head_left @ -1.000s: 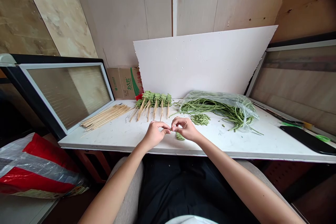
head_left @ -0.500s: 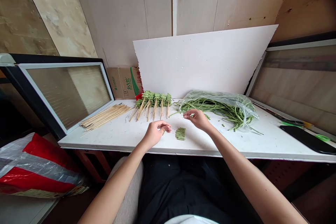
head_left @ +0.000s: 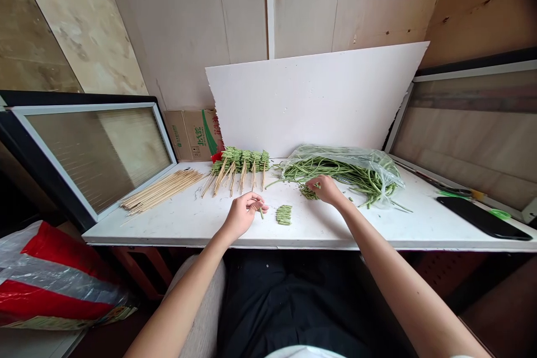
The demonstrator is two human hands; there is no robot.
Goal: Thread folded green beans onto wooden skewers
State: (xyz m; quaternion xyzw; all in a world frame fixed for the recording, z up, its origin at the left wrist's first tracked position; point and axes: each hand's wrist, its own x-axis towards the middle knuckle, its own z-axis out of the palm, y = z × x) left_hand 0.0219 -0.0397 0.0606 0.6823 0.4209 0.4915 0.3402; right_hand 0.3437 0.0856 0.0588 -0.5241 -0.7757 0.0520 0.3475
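A short piece of green bean (head_left: 261, 213) pokes out from the fingers of my left hand (head_left: 243, 213), which are closed on it above the table. Just to the right lies a small row of cut bean pieces (head_left: 284, 215), side by side on the white surface. My right hand (head_left: 327, 189) is at a heap of bean bits (head_left: 308, 192), fingers bent together; whatever is between the fingertips is hidden. Behind that hand, long green beans (head_left: 335, 169) spill from a clear plastic bag (head_left: 388, 170).
Skewers threaded with bean pieces (head_left: 243, 160) are stacked at the back, sticks toward me. Bare bamboo skewers (head_left: 163, 190) lie to the left. A black phone (head_left: 482, 217) rests at the right of the white table (head_left: 235, 239). A white board (head_left: 314, 100) leans behind.
My right hand has moved from above the table's middle rightward to the heap of bean bits. My left hand stays near the same place, its bean piece now more visible. The view has shifted slightly.
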